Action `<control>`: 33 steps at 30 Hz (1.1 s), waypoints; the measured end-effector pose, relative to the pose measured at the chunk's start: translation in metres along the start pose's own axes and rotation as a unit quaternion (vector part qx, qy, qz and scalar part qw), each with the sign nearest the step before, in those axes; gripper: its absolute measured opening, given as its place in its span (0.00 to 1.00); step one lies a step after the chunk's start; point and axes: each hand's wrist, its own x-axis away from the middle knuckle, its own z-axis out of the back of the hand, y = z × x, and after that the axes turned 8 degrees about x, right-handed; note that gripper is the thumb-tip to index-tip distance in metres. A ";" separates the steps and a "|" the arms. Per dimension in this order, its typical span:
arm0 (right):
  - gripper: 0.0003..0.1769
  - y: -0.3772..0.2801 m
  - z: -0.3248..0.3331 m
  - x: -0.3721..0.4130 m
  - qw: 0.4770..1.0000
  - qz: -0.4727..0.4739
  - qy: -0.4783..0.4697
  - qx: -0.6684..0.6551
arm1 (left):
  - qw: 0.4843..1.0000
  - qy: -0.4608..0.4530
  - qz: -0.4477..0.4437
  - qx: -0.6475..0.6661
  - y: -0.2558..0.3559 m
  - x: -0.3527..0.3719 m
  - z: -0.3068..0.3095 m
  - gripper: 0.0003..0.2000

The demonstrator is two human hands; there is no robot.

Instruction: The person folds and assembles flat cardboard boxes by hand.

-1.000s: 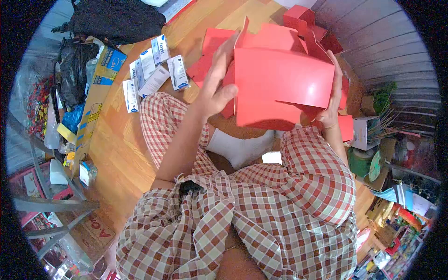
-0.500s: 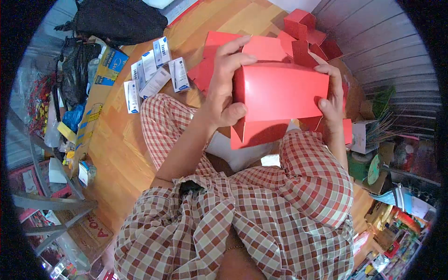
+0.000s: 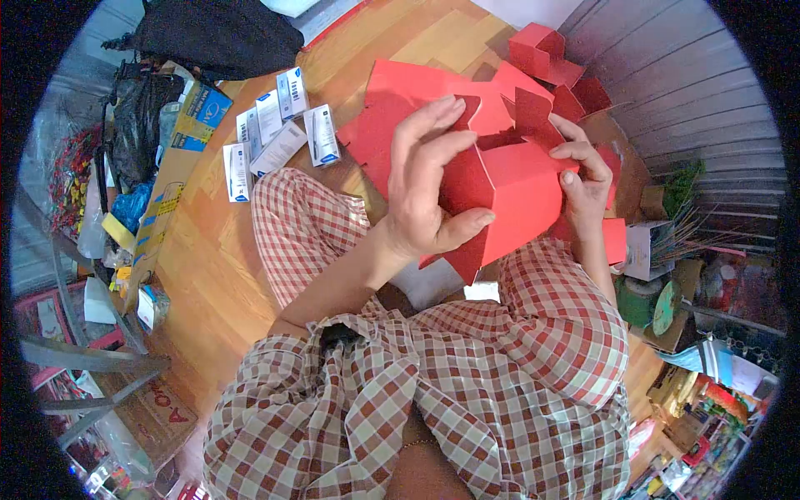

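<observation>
A partly folded red cardboard box (image 3: 525, 187) is held up in front of me, above my crossed legs. My left hand (image 3: 429, 187) grips its left side, thumb on the near edge and fingers over the top. On the right side, my right hand (image 3: 587, 171) holds the box with thumb and bent fingers. Several flaps stand loose at its far side, and its left end faces partly toward me. Behind it, flat red cardboard sheets (image 3: 392, 100) lie on the floor.
Several small white-and-blue boxes (image 3: 282, 146) lie on the wooden floor to the left. More folded red boxes (image 3: 546, 54) rest by the wall at the far right. A black bag (image 3: 212, 37) is at the far left, and a cardboard carton (image 3: 158, 225) stands below it.
Both hands have turned the red box, so its broad smooth face has swung right and its left end and loose flaps now show. My left hand has moved slightly right and lower.
</observation>
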 end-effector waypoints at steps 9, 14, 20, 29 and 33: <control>0.30 -0.005 0.004 0.008 0.993 0.006 -0.115 -0.008 | 0.999 -0.001 0.038 -0.022 0.017 0.026 -0.008 0.30; 0.34 -0.016 0.005 0.006 0.989 -0.032 -0.141 0.012 | 0.996 0.030 0.060 -0.053 0.021 0.026 -0.007 0.29; 0.31 -0.012 0.005 0.007 0.992 -0.033 -0.123 0.019 | 0.996 0.032 0.078 -0.037 0.019 0.022 -0.009 0.23; 0.31 -0.020 0.008 0.006 0.994 0.078 -0.024 0.076 | 0.998 -0.021 -0.060 -0.025 0.024 0.014 -0.011 0.23; 0.29 -0.019 0.008 0.004 0.995 0.059 -0.038 0.065 | 0.999 -0.030 -0.028 -0.016 0.019 0.017 -0.012 0.20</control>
